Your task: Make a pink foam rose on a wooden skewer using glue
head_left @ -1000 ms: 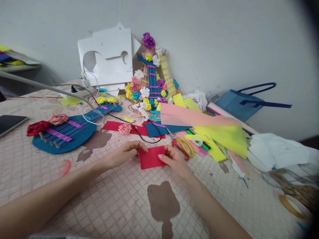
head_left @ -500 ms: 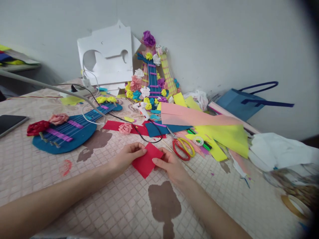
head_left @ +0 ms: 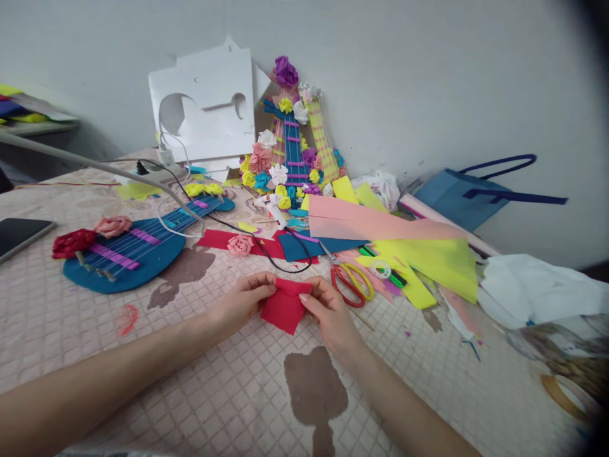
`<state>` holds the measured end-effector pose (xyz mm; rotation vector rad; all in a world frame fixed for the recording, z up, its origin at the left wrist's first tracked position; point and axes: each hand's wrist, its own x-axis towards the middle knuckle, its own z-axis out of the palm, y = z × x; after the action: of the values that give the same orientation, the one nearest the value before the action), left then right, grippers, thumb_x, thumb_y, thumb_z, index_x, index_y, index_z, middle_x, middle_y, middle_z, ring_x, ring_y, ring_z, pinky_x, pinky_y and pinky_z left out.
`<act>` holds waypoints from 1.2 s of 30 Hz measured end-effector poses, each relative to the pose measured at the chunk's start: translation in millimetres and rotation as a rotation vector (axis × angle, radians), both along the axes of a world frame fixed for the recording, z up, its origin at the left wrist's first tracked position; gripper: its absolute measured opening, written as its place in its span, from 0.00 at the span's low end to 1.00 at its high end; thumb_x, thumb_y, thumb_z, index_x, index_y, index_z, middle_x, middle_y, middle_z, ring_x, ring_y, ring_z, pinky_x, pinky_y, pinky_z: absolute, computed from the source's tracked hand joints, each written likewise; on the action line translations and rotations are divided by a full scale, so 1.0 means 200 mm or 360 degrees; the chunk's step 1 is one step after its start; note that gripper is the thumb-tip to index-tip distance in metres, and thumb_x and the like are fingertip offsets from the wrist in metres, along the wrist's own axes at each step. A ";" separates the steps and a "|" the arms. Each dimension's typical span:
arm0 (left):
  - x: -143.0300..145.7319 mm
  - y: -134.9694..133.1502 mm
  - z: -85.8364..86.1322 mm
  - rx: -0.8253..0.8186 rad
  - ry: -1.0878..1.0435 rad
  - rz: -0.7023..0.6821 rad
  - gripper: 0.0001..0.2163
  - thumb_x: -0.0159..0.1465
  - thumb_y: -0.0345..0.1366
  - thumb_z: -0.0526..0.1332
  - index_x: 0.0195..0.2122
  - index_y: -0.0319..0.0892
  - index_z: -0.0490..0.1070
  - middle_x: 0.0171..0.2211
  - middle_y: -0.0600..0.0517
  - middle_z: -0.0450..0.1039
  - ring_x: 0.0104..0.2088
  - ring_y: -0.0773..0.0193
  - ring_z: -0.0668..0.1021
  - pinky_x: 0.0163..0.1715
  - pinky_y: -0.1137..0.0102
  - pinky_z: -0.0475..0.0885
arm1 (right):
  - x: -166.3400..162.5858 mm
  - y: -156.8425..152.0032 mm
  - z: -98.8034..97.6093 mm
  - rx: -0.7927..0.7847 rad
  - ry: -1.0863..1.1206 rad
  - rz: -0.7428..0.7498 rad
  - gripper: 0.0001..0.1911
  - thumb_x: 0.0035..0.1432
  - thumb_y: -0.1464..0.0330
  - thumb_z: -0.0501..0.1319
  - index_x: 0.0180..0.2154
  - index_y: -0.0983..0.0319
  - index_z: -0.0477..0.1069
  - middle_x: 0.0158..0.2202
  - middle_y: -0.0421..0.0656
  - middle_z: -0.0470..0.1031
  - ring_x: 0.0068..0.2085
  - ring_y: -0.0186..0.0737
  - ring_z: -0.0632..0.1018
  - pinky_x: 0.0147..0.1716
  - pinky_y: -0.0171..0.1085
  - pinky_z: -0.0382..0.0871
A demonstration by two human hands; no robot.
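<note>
A small red square of crepe paper (head_left: pixel 284 311) hangs between my hands above the table, its top edge bent over. My left hand (head_left: pixel 252 294) pinches the upper left corner with thumb and finger. On the other side, my right hand (head_left: pixel 327 311) grips the upper right corner, thumb in front. Just beyond them lie a red paper strip (head_left: pixel 214 240), a pink paper rose (head_left: pixel 240 245) and a white glue gun (head_left: pixel 272 208) with its black cord. Red and yellow handled scissors (head_left: pixel 349 282) rest close to my right hand.
A blue paper guitar (head_left: pixel 157 254) with roses lies at left, near a phone (head_left: pixel 23 235). Flower-covered guitars (head_left: pixel 295 149) and a white cut-out board (head_left: pixel 204 108) lean on the wall. Pink paper (head_left: pixel 380 219), yellow sheets (head_left: pixel 428 260), a tape roll (head_left: pixel 566 395) and a blue bag (head_left: pixel 461 197) are at right.
The red paper has turned from a diamond position to nearly level, and its top edge is now bent over. Both hands keep their pinch, the right one slightly higher on the paper.
</note>
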<state>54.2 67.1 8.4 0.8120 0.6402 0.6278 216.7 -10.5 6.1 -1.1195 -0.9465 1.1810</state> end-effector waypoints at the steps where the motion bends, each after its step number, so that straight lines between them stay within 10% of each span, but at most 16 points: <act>1: 0.00 0.00 0.00 -0.0018 0.0006 0.0004 0.12 0.52 0.38 0.70 0.32 0.40 0.68 0.28 0.54 0.73 0.29 0.67 0.75 0.30 0.74 0.69 | 0.00 0.00 0.00 0.0022 -0.0092 -0.0018 0.04 0.54 0.66 0.62 0.34 0.58 0.70 0.28 0.36 0.69 0.29 0.33 0.70 0.28 0.32 0.65; 7: 0.00 0.01 0.02 -0.0133 0.0154 -0.0147 0.21 0.57 0.55 0.61 0.37 0.40 0.69 0.30 0.49 0.75 0.30 0.62 0.77 0.29 0.70 0.70 | 0.01 -0.02 0.03 0.0260 -0.0743 -0.0044 0.07 0.55 0.73 0.57 0.35 0.58 0.72 0.33 0.39 0.73 0.34 0.35 0.73 0.32 0.33 0.65; 11: 0.00 0.01 0.01 -0.0006 0.0215 -0.0166 0.19 0.51 0.46 0.70 0.37 0.39 0.70 0.30 0.51 0.75 0.29 0.65 0.76 0.28 0.73 0.68 | 0.01 -0.02 0.02 0.0342 -0.0884 -0.0006 0.10 0.53 0.76 0.56 0.36 0.59 0.72 0.34 0.39 0.74 0.35 0.36 0.74 0.34 0.34 0.66; 22: -0.03 0.04 0.03 0.0556 0.0384 -0.0184 0.18 0.50 0.41 0.70 0.36 0.38 0.68 0.29 0.53 0.73 0.29 0.68 0.74 0.29 0.74 0.67 | 0.01 0.00 0.03 -0.0065 -0.0416 0.0081 0.16 0.62 0.55 0.53 0.39 0.60 0.69 0.26 0.38 0.68 0.26 0.34 0.70 0.23 0.33 0.63; 36: -0.02 0.02 0.04 0.0692 0.0551 -0.0263 0.16 0.54 0.47 0.65 0.30 0.36 0.71 0.25 0.53 0.72 0.25 0.69 0.71 0.24 0.75 0.64 | -0.01 0.01 -0.01 -0.0153 -0.0433 0.0156 0.12 0.55 0.60 0.61 0.29 0.61 0.66 0.20 0.33 0.63 0.19 0.28 0.63 0.18 0.29 0.57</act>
<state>50.3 72.1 15.6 1.3854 0.7508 0.4833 214.6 -7.6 3.7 -1.3477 -1.1728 1.1821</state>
